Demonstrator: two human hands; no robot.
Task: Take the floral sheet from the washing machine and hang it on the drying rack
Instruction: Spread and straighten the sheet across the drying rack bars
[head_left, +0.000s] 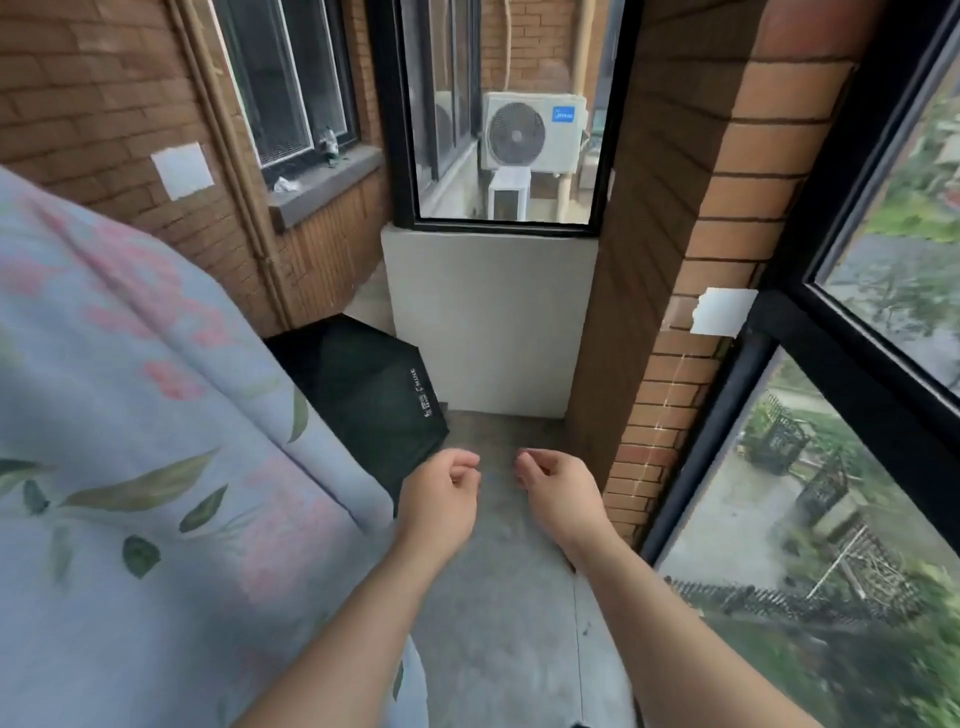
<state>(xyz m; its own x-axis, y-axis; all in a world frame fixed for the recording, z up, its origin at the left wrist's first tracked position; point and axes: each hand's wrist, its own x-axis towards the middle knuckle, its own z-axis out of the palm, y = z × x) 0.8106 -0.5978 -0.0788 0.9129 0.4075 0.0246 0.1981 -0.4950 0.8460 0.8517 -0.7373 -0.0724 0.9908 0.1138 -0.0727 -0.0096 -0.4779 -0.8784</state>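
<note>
black umbrella (374, 395) on floor, air-conditioner unit (532, 132) outside, possibly a bottle (329, 143) on sill

The floral sheet (130, 415) runs off the left edge — black umbrella (363, 384) partly hidden behind it.

Black umbrella (363, 395) on concrete floor (498, 597)

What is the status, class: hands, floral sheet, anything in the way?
Left hand and right hand empty, fingers loosely curled. Floral sheet draped at left, neither hand touching it. Black umbrella on floor ahead, beside sheet.
</note>
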